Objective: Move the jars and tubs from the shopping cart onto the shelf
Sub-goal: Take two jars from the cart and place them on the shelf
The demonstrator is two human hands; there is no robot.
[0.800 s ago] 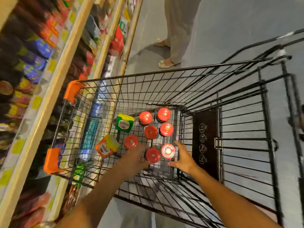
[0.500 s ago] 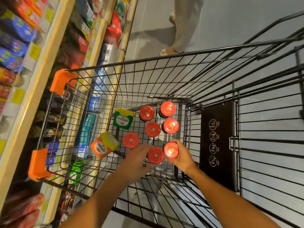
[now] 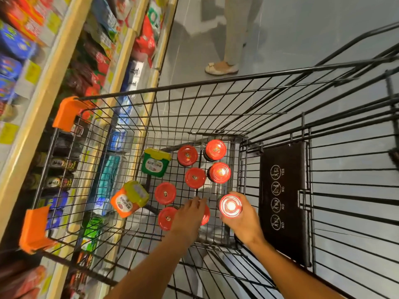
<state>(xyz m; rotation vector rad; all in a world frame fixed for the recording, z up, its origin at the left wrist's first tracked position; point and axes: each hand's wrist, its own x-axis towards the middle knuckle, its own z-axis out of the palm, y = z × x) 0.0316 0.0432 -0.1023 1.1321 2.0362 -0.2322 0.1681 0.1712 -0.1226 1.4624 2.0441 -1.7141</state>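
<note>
Several red-lidded jars [image 3: 195,177] stand on the floor of the black wire shopping cart [image 3: 194,93]. My right hand [image 3: 241,221] grips one red-lidded jar [image 3: 230,206] at the near right of the group, raised a little toward me. My left hand [image 3: 190,214] lies over another red-lidded jar [image 3: 206,215], hiding most of it; whether it grips the jar cannot be seen. A green tub [image 3: 154,162] stands at the left. An orange tub [image 3: 129,198] with a yellow lid lies tilted near it.
Stocked store shelves [image 3: 49,83] with yellow price tags run along the left of the cart. Orange bumpers [image 3: 67,112] mark the cart's left corners. The folded child seat flap [image 3: 285,201] is at the right. Another person's legs [image 3: 235,35] stand on the grey floor beyond.
My right hand has closed round the near right jar and raised it a little. My left hand has moved forward over the neighbouring jar. The view has shifted closer to the cart.
</note>
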